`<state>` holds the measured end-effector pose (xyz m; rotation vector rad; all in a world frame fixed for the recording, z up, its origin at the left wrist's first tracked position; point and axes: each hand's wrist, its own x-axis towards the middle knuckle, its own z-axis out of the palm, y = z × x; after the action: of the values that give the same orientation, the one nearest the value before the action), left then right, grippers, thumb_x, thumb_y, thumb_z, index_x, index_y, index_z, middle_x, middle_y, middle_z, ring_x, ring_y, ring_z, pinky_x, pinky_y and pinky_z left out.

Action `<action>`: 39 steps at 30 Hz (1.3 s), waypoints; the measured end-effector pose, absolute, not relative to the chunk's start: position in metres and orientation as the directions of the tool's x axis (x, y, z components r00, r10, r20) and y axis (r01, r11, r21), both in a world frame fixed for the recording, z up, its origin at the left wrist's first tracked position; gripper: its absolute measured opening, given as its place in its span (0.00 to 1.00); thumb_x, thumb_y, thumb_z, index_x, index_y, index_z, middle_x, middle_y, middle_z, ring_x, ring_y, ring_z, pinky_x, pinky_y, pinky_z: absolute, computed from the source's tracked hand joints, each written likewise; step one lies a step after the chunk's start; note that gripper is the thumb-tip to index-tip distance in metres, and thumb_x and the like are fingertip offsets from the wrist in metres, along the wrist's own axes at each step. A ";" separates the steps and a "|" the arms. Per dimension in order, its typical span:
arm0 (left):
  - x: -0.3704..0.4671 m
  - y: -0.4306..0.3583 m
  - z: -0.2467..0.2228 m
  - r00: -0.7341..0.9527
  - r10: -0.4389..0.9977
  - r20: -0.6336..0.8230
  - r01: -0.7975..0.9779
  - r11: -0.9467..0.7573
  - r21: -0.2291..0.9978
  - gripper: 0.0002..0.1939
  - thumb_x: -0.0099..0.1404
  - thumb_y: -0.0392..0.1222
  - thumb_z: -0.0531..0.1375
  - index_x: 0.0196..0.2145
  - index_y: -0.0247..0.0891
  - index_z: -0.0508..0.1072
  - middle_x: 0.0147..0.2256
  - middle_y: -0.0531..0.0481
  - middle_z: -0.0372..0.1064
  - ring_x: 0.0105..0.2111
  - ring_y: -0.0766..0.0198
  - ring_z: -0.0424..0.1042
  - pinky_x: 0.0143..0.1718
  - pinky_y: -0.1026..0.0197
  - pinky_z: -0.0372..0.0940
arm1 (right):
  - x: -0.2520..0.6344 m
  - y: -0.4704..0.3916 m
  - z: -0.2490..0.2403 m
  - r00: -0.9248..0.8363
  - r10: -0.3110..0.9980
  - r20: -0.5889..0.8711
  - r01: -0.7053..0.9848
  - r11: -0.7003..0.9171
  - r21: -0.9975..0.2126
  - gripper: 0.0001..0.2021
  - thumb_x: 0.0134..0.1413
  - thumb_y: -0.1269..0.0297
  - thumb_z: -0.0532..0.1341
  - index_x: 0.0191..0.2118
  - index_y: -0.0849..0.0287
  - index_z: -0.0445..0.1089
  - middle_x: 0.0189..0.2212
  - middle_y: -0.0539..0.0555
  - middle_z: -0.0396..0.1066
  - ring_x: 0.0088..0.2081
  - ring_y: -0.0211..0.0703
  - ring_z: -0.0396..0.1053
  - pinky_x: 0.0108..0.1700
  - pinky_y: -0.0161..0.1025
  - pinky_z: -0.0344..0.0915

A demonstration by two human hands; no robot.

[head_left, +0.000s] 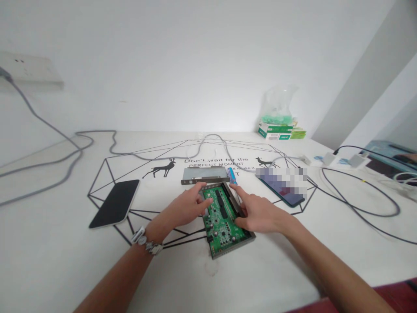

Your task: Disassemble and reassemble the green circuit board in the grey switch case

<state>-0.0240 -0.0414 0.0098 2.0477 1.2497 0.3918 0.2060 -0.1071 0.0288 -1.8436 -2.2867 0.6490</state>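
Note:
A green circuit board [216,221] sits in a dark metal casing [235,248] on the table in front of me. My left hand [189,204] grips the casing's far left corner, its index finger at the rim and its thumb over the board. On the opposite side, my right hand [259,213] holds the casing's right wall between index finger and thumb. Just beyond lies a flat grey metal cover [205,174] with a dark front edge. A small blue object [232,175] rests beside that cover; its kind is not clear.
A dark phone [115,204] lies at the left, another phone [283,187] at the right. A grey cable [143,157] winds across the back of the table [176,278]. Green-and-white boxes [275,130] stand by the wall. A power strip [325,160] with black cables is at right.

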 end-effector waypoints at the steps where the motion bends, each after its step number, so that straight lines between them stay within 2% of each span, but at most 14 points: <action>1: -0.024 -0.042 0.010 0.490 0.867 -0.093 0.656 -0.297 0.694 0.32 0.67 0.54 0.55 0.62 0.34 0.58 0.27 0.50 0.74 0.25 0.59 0.71 0.27 0.61 0.59 | 0.209 -0.108 0.030 -0.271 0.943 -0.192 0.886 0.166 -0.433 0.50 0.47 0.61 0.64 0.73 0.53 0.39 0.33 0.54 0.75 0.30 0.47 0.70 0.32 0.39 0.55; 7: -0.023 -0.042 0.010 0.474 0.876 -0.087 0.675 -0.298 0.675 0.32 0.67 0.53 0.56 0.62 0.33 0.58 0.27 0.50 0.74 0.26 0.59 0.71 0.27 0.60 0.58 | 0.216 -0.112 0.032 -0.340 0.918 -0.203 0.849 0.206 -0.486 0.53 0.44 0.62 0.65 0.73 0.54 0.38 0.32 0.54 0.74 0.28 0.45 0.69 0.30 0.38 0.56; 13: -0.023 -0.042 0.010 0.471 0.878 -0.083 0.675 -0.298 0.675 0.32 0.67 0.53 0.56 0.63 0.34 0.57 0.28 0.50 0.73 0.28 0.58 0.72 0.28 0.60 0.59 | 0.221 -0.115 0.037 -0.445 0.856 -0.262 0.755 0.202 -0.624 0.55 0.43 0.67 0.66 0.74 0.57 0.34 0.25 0.47 0.70 0.23 0.40 0.66 0.25 0.34 0.55; 18: -0.023 -0.042 0.009 0.474 0.877 -0.077 0.679 -0.309 0.666 0.31 0.67 0.53 0.56 0.62 0.35 0.58 0.28 0.51 0.72 0.28 0.58 0.72 0.27 0.61 0.58 | 0.221 -0.118 0.040 -0.436 0.866 -0.246 0.760 0.207 -0.616 0.53 0.43 0.67 0.65 0.73 0.60 0.38 0.27 0.50 0.72 0.24 0.41 0.67 0.25 0.34 0.57; 21: -0.024 -0.042 0.008 0.479 0.876 -0.062 0.677 -0.324 0.661 0.30 0.67 0.53 0.56 0.61 0.36 0.59 0.27 0.52 0.71 0.28 0.58 0.72 0.27 0.61 0.58 | 0.217 -0.120 0.040 -0.416 0.874 -0.252 0.793 0.212 -0.572 0.51 0.44 0.67 0.64 0.73 0.61 0.38 0.30 0.53 0.74 0.26 0.43 0.69 0.26 0.35 0.58; 23: -0.024 -0.042 0.007 0.480 0.876 -0.049 0.674 -0.332 0.660 0.29 0.66 0.52 0.57 0.60 0.37 0.61 0.26 0.52 0.70 0.27 0.59 0.71 0.27 0.61 0.58 | 0.211 -0.120 0.039 -0.358 0.902 -0.241 0.850 0.208 -0.484 0.49 0.47 0.63 0.63 0.73 0.61 0.41 0.33 0.57 0.76 0.29 0.47 0.71 0.29 0.37 0.59; 26: -0.023 -0.042 0.006 0.472 0.881 -0.037 0.676 -0.336 0.656 0.28 0.66 0.52 0.57 0.60 0.36 0.61 0.26 0.53 0.70 0.26 0.59 0.70 0.26 0.61 0.57 | 0.198 -0.117 0.034 -0.186 0.975 -0.124 0.954 0.149 -0.260 0.39 0.53 0.56 0.60 0.69 0.63 0.52 0.38 0.64 0.77 0.36 0.56 0.75 0.35 0.43 0.61; 29: -0.023 -0.042 0.006 0.471 0.882 -0.024 0.688 -0.350 0.636 0.27 0.67 0.52 0.56 0.59 0.37 0.61 0.26 0.52 0.70 0.26 0.60 0.69 0.26 0.62 0.56 | 0.185 -0.112 0.026 -0.087 0.996 -0.026 0.986 0.082 -0.142 0.27 0.58 0.58 0.55 0.62 0.62 0.63 0.40 0.66 0.77 0.40 0.59 0.75 0.38 0.45 0.61; 34: -0.022 -0.045 0.005 0.448 0.894 0.029 0.734 -0.386 0.558 0.24 0.67 0.52 0.56 0.57 0.39 0.64 0.26 0.52 0.69 0.26 0.59 0.69 0.27 0.61 0.54 | 0.175 -0.107 0.018 -0.047 0.998 0.034 0.996 0.050 -0.074 0.15 0.58 0.61 0.53 0.47 0.61 0.70 0.35 0.63 0.77 0.37 0.58 0.76 0.35 0.45 0.60; 39: -0.020 -0.046 0.008 0.396 0.917 0.051 0.785 -0.367 0.499 0.27 0.67 0.53 0.55 0.59 0.38 0.63 0.26 0.51 0.69 0.27 0.56 0.70 0.29 0.60 0.55 | 0.171 -0.107 0.017 -0.077 0.997 0.007 0.991 0.077 -0.105 0.12 0.59 0.63 0.53 0.44 0.61 0.68 0.35 0.64 0.76 0.36 0.57 0.75 0.34 0.44 0.59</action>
<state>-0.0199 -0.0457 0.0080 2.2628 1.4648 0.4533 0.1713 -0.1067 0.0170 -2.0808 -2.2479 0.1111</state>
